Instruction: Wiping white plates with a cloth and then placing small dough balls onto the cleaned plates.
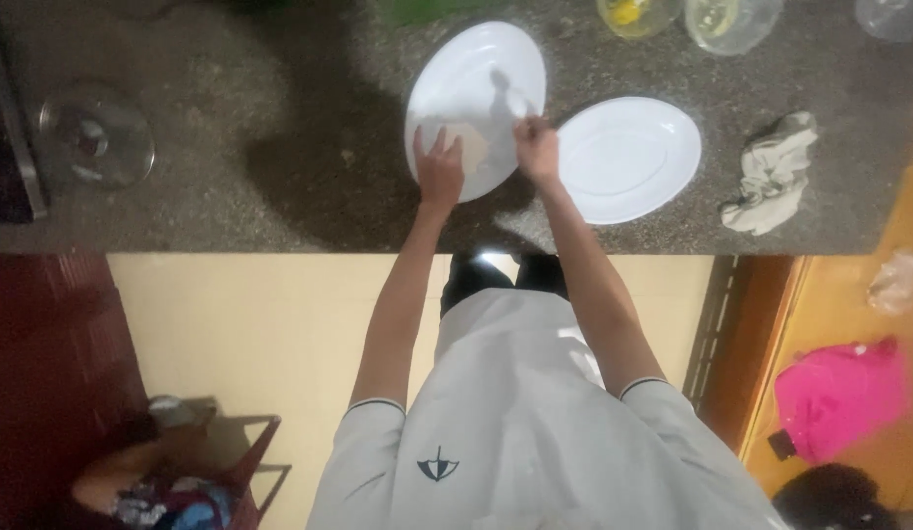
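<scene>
Hands: left hand [439,165] pressed flat on pale round flatbread [469,147] atop white oval ceramic plate [475,93]; right hand [536,145] apparently pinching its edge. Best kept centred, grip gentle.

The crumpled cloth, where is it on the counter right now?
In the head view, the crumpled cloth lies on the stone counter, right of the empty oval white plate, clear of both hands.

One head camera looks steeply down at the counter [280,147], fairly near.

glass bowls [731,20] cut by top edge; thing under hands [473,147] too blurred to identify.
</scene>
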